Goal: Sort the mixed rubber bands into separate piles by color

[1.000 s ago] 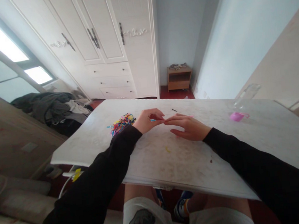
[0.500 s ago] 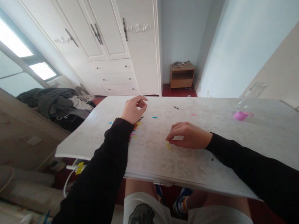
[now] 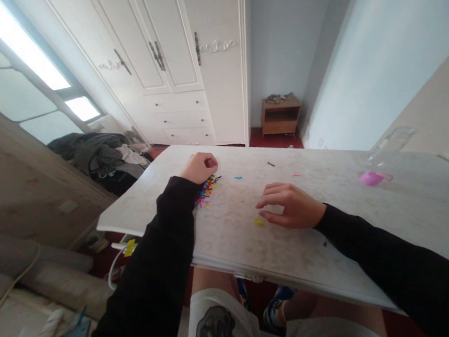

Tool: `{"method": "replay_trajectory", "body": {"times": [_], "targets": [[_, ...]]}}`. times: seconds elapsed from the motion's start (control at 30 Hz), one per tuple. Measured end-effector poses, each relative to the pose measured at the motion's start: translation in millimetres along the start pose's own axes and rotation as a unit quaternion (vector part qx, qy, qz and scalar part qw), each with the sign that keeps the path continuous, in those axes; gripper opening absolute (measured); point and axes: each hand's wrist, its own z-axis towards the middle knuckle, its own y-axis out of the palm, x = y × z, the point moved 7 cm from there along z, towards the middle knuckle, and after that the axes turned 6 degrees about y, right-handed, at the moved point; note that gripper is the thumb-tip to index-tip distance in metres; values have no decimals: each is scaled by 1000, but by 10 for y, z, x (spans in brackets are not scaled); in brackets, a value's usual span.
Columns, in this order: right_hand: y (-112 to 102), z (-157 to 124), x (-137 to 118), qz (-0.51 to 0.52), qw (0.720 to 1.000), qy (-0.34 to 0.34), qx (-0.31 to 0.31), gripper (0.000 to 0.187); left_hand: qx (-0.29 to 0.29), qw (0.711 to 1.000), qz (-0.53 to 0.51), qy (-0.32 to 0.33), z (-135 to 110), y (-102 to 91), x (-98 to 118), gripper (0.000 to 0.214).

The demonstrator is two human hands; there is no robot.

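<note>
My left hand [image 3: 200, 167] is curled, thumb and fingertips brought together, over the far edge of a pile of small multicoloured strips [image 3: 206, 192]. Whether anything sits in those fingers is hidden. On the right, my right hand [image 3: 290, 205] rests near the tabletop with its thumb and fingers apart. Small yellow pieces [image 3: 259, 221] lie just below its thumb tip. Single strips lie apart beyond the hands: a blue one [image 3: 238, 177], a black one [image 3: 271, 164] and a pink one [image 3: 296, 175].
A rounded pink thing with a loop [image 3: 371, 178] lies right on the white table [image 3: 357, 251], before a clear glass bottle [image 3: 393, 143]. One small dark bit [image 3: 325, 244] is near my right sleeve. A white wardrobe [image 3: 226, 95] stands behind the table.
My right thumb and fingers have parted from the yellow pieces, which now lie on the table. My left fingers have curled in more. The view has shifted slightly left.
</note>
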Motion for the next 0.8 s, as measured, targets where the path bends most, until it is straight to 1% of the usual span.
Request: {"method": "replay_trajectory", "body": {"times": [0.07, 0.17, 0.37, 0.43, 0.5, 0.57, 0.63, 0.7, 0.8], "targets": [[-34, 0, 7, -22, 999, -3, 24, 15, -35, 999, 24, -8, -17, 48, -7, 12], [-28, 0, 27, -40, 999, -4, 25, 16, -84, 994, 63, -5, -51, 127, 24, 13], [-16, -4, 61, -38, 999, 3, 21, 15, -122, 989, 89, -6, -82, 205, 35, 9], [-20, -8, 61, -40, 999, 1, 27, 15, -114, 988, 101, 2, -68, 198, 33, 7], [-21, -8, 68, -43, 999, 4, 29, 15, -86, 991, 100, 18, -45, 169, 53, 7], [-21, -2, 84, -46, 999, 10, 25, 15, -56, 995, 61, 46, -26, 148, 114, 8], [-26, 4, 112, -49, 998, 15, 21, 16, -34, 996, -5, 88, -21, 156, 224, 8], [-45, 8, 165, -57, 998, 26, 26, 16, -19, 989, -68, 127, -30, 195, 366, 8], [-100, -3, 302, -64, 994, 61, 61, 14, -16, 979, -126, 162, -59, 317, 587, 11]]}}
